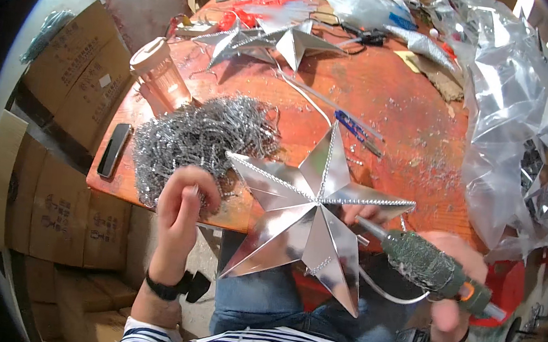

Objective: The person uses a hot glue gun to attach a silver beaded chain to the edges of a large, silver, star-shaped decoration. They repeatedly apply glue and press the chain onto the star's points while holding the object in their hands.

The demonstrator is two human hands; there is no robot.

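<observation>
My right hand [460, 261] grips a dark green hot glue gun [420, 261], its nozzle pointing left at the star's centre. A shiny silver five-pointed star [313, 204] stands tilted at the table's near edge. Beaded silver trim runs from its middle along three upper ridges, and a short piece sticks to a lower point. What holds the star up is hidden. My left hand [185, 199] is closed, fingers curled, at the near edge of a heap of silver bead strands [204, 138]. What its fingers pinch, if anything, cannot be made out.
On the red table [416, 132] lie a blue-handled cutter [357, 131], a phone [114, 150] and a pinkish cup [161, 74]. Silver stars [293, 44] sit at the back. A large clear plastic bag [521, 142] fills the right side; cardboard boxes [58, 216] stand left.
</observation>
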